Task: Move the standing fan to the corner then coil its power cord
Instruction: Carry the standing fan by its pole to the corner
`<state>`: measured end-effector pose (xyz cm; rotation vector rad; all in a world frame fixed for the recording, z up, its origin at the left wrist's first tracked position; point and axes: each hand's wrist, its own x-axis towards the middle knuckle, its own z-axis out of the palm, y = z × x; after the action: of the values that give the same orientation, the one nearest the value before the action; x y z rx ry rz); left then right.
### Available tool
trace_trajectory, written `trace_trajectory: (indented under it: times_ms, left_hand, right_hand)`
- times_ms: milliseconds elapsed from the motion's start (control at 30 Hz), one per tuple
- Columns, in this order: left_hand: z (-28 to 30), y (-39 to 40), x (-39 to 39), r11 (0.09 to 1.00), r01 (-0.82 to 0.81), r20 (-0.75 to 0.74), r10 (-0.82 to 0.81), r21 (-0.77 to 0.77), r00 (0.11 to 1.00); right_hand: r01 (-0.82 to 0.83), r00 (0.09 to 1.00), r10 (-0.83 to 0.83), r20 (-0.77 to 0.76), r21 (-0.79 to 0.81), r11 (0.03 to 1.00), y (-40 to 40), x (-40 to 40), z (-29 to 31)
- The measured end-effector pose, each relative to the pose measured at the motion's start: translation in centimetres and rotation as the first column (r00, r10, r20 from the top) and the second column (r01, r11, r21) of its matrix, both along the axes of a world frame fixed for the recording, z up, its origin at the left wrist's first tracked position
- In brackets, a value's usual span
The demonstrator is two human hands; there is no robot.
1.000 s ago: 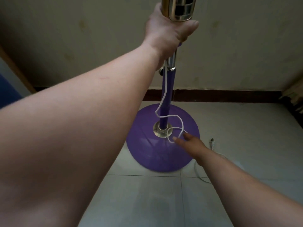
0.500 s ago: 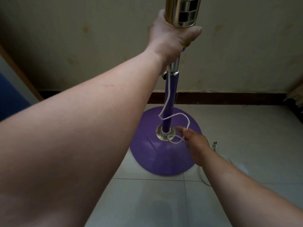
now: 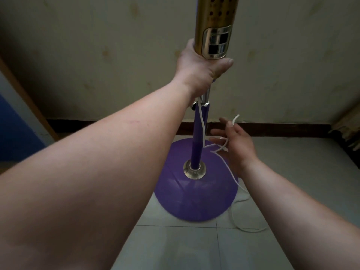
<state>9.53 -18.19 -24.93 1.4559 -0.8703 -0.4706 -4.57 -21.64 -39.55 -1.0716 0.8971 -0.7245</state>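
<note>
Lifting up off the round purple fan base (image 3: 194, 195), the right hand (image 3: 236, 145) is carrying thin white power cord (image 3: 224, 147) looped over spread fingers (image 3: 218, 131), while the left hand (image 3: 198, 69) is squeezing the gold fan pole (image 3: 215, 26) tight, holding it steady.

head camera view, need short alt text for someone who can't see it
A person's left hand grips the gold column of a standing fan while the right hand, fingers spread, lifts loops of its white power cord. The fan's round purple base sits on pale floor tiles near a wall; more cord trails on the floor at right.
</note>
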Motion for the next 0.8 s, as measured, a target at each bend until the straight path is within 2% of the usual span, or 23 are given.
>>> trace_trajectory:
  times_ms: [300,500,633,800]
  left_hand:
    - [0.0,-0.1,-0.1,1.000,0.000,0.006,0.000,-0.002,1.000]
    - [0.1,-0.2,0.1,1.000,0.010,-0.001,-0.010,0.009,1.000]
    - [0.0,-0.3,0.3,1.000,0.009,0.002,-0.009,0.020,1.000]
    - [0.0,-0.3,0.6,0.999,0.025,-0.011,-0.025,0.039,1.000]
  right_hand:
    - [0.019,0.998,-0.022,0.053,0.068,0.997,-0.1,0.6,2.6]
    - [0.071,0.970,-0.099,0.223,0.130,0.989,0.0,1.5,7.1]
    - [0.067,0.966,-0.098,0.238,0.137,0.988,-0.3,2.0,9.2]
    - [0.031,0.981,-0.046,0.187,0.085,0.996,-0.4,2.0,9.0]
